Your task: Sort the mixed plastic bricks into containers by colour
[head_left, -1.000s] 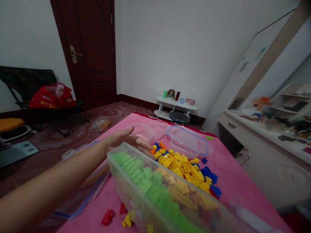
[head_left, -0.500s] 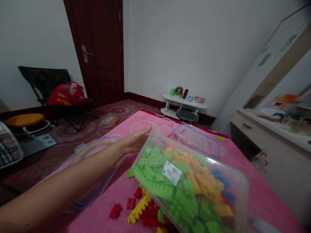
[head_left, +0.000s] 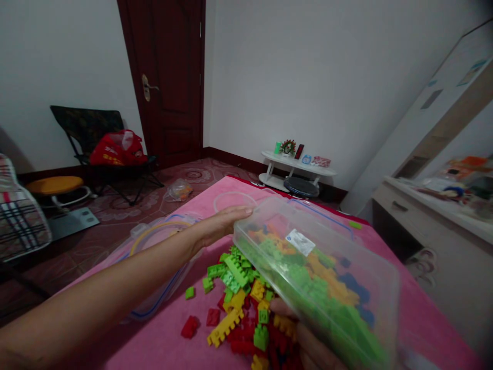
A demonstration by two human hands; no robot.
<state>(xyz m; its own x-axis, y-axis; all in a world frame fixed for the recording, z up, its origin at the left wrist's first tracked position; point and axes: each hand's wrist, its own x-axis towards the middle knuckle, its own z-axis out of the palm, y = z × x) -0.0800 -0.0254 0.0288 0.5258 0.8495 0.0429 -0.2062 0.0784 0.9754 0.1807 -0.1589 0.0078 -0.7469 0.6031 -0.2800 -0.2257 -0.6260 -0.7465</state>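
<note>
A clear plastic box (head_left: 339,241) is tilted over a pink cloth, with a white label on it. Green, yellow and blue building bricks show through its wall. My left hand (head_left: 227,223) is closed on its upper left edge. Below the lower edge, my right hand (head_left: 311,347) is partly hidden by the box; its visible fingers are apart, among the bricks. A pile of loose building bricks (head_left: 239,277), green, yellow and red, lies on the cloth beside the box.
The pink cloth (head_left: 162,339) covers the table. Left of the pile sits a clear container (head_left: 165,277) with a blue-rimmed edge. A blue-edged lid (head_left: 327,208) lies behind the tilted box, near a lone green brick (head_left: 355,225). A drawer cabinet (head_left: 442,257) stands at the right.
The box has tipped further, and the bricks inside have slid lower. More green and yellow bricks now lie in the pile. Fingers of my right hand have come into view.
</note>
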